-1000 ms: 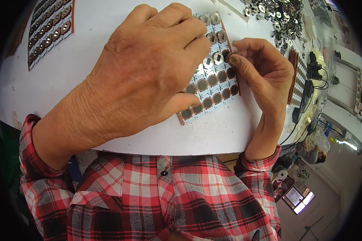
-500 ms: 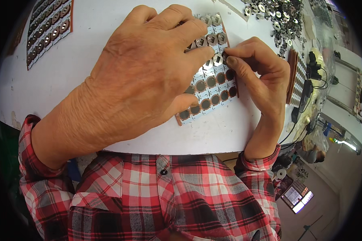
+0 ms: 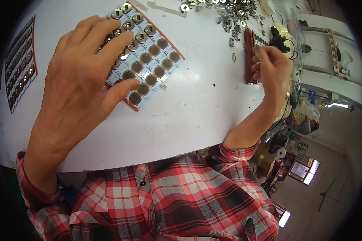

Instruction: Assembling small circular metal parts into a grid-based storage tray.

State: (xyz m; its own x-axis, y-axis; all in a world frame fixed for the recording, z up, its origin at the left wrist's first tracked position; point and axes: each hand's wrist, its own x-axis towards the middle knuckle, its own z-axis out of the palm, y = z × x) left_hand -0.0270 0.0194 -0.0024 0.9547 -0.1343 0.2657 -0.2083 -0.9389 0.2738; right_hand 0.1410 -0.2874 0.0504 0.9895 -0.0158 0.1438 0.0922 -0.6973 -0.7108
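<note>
A light-blue circuit board panel (image 3: 140, 75) with brown edges lies tilted on the white table, carrying rows of dark round pads. Shiny metal clips (image 3: 141, 37) sit on its far rows; the nearer rows show bare pads. My left hand (image 3: 78, 74) rests over the panel's left side, fingers spread and thumb out over the near pads, hiding part of it. My right hand (image 3: 272, 70) is away from the panel, over a stack of brown-edged panels (image 3: 250, 56) at the right. Its fingers are bent and blurred, so whether they hold anything is unclear.
Loose metal clips (image 3: 239, 14) are heaped at the far right of the white table (image 3: 181, 124), a few strayed nearer. Another filled panel (image 3: 22, 64) lies at the far left. Black plugs and cables (image 3: 280, 40) run along the right edge.
My right hand has left the panel's right edge and moved right to the stacked panels. The panel and my left hand now appear further left in view, which has shifted.
</note>
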